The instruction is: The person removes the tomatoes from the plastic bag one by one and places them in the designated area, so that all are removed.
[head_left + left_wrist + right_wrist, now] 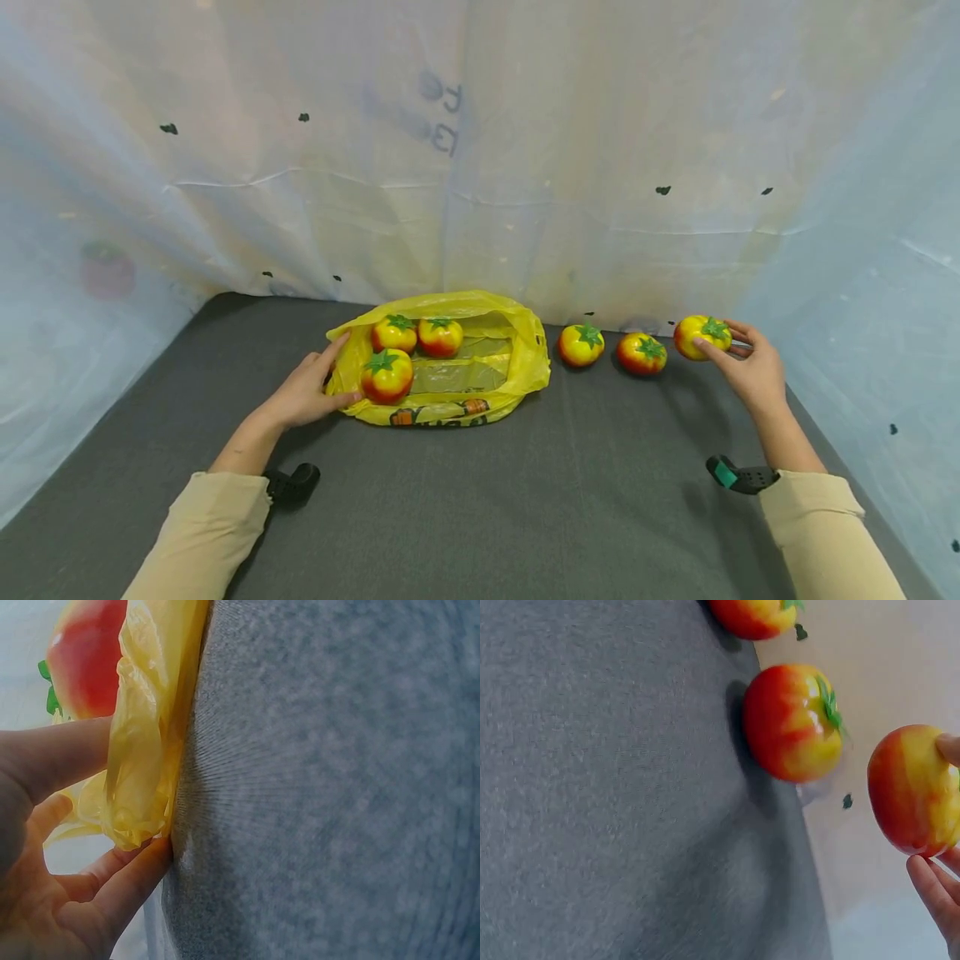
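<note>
Grey surface [487, 508], left hand [303, 393] on yellow bag [531, 358], raised tomato [691, 335] in right hand [756, 375]

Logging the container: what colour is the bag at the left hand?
The bag is yellow with dark and orange print, clearest in the head view.

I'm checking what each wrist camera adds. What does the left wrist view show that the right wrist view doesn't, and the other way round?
Only the left wrist view shows the left hand holding the yellow bag by its edge, with part of a red tomato beyond it.

Only the right wrist view shows the right hand, partly out of frame, holding a lifted tomato, plus a second tomato and a third tomato, cropped at the top.

Both share the grey surface and a pale backdrop.
</note>
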Action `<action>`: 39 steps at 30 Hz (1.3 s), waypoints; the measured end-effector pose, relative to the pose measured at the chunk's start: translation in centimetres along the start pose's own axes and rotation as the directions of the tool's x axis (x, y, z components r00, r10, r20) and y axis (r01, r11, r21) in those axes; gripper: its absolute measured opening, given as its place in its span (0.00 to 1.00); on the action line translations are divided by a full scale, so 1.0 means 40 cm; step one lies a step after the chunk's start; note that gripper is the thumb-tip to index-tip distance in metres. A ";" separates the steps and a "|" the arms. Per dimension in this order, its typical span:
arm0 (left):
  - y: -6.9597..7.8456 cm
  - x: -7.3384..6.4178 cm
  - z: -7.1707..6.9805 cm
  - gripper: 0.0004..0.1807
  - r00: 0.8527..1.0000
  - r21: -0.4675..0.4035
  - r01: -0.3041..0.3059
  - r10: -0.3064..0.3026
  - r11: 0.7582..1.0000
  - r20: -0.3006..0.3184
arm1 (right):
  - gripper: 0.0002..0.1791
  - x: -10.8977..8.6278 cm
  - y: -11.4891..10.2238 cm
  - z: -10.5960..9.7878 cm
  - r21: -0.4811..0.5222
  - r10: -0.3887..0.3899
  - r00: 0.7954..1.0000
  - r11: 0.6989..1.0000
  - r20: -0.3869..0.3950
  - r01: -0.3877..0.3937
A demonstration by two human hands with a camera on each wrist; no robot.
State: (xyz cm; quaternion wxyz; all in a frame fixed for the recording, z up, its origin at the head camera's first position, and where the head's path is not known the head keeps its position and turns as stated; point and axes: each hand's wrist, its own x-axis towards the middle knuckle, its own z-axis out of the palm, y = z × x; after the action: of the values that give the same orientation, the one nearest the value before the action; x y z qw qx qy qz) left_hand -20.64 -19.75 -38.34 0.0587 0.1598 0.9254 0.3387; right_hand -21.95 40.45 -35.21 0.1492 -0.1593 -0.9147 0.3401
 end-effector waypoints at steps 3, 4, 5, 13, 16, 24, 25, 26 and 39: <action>0.000 0.000 0.002 0.50 1.000 0.000 0.007 -0.007 1.000 0.003 | 0.46 0.030 0.061 0.008 0.009 0.016 1.000 1.000 -0.013 -0.016; 0.000 0.000 0.002 0.50 1.000 0.000 0.008 -0.008 1.000 0.003 | 0.47 0.038 0.081 0.011 0.004 0.004 1.000 1.000 -0.010 -0.004; 0.000 0.000 0.002 0.50 1.000 0.001 0.007 -0.007 1.000 0.001 | 0.48 0.044 0.100 0.014 -0.009 -0.017 1.000 1.000 -0.005 0.017; -0.006 0.001 0.005 0.50 1.000 -0.002 0.000 0.000 1.000 -0.010 | 0.50 0.018 0.088 0.023 -0.085 -0.004 1.000 0.996 0.015 0.005; -0.007 0.001 0.006 0.51 1.000 -0.008 0.006 -0.006 1.000 -0.009 | 0.49 -0.019 0.039 0.012 -0.080 0.019 0.999 0.997 0.050 -0.015; -0.008 0.003 0.007 0.51 1.000 -0.012 0.009 -0.009 1.000 -0.007 | 0.47 -0.039 0.028 0.012 -0.105 0.061 0.994 0.993 0.088 -0.051; -0.008 0.003 0.007 0.51 1.000 -0.013 0.009 -0.009 1.000 -0.007 | 0.47 -0.038 0.030 0.013 -0.110 0.068 0.993 0.992 0.091 -0.058; -0.007 0.002 0.007 0.51 1.000 -0.012 0.009 -0.009 1.000 -0.006 | 0.47 -0.036 0.032 0.013 -0.112 0.073 0.993 0.992 0.095 -0.063; -0.006 0.002 0.005 0.50 1.000 -0.012 0.008 -0.009 1.000 -0.007 | 0.43 -0.020 0.048 0.024 -0.125 0.145 0.983 0.984 0.114 -0.131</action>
State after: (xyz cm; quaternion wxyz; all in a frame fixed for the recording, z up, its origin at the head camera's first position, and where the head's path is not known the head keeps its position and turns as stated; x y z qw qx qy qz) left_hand -20.72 -19.77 -38.65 0.0580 0.1543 0.9242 0.3444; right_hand -21.23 40.97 -37.31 0.0590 -0.2098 -0.9271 0.3049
